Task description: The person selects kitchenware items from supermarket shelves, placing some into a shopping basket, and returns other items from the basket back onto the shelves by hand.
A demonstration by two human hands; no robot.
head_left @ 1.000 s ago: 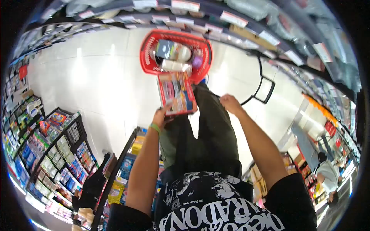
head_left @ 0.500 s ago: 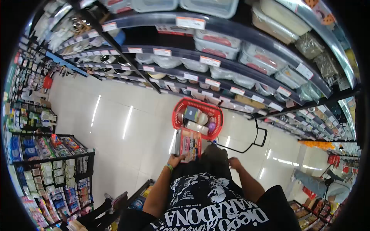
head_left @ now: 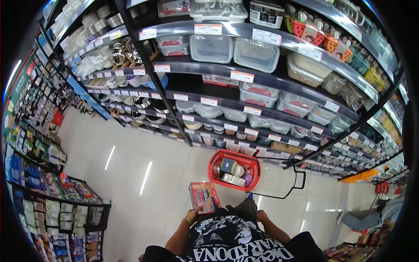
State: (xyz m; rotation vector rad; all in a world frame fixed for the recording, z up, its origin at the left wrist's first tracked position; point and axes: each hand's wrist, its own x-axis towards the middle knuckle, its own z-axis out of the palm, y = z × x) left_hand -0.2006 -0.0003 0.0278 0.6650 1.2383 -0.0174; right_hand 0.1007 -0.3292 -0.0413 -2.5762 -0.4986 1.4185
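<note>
My left hand [head_left: 193,213] grips the lower edge of a red box [head_left: 204,195] with printed pictures on its face, held in front of my body. My right hand [head_left: 261,215] hangs low beside my right leg; its fingers are too small to make out. On the floor just ahead stands a red shopping basket [head_left: 212,175] with a long black handle [head_left: 298,180] swung out to the right. Inside the basket lie a dark box [head_left: 227,166], a pale package [head_left: 233,179], a round cream item [head_left: 238,170] and a purple item [head_left: 248,179].
Tall shelves [head_left: 200,68] run across the front, stocked with plastic food containers [head_left: 211,48], bowls and price tags. At lower left stands a rack [head_left: 48,214] of packaged goods. Another person's leg [head_left: 366,216] shows at right, above the pale tiled floor [head_left: 131,174].
My view has tilted up, showing more upper shelves. The red box has moved left, away from the basket, still in my left hand. My right hand stays low by my leg.
</note>
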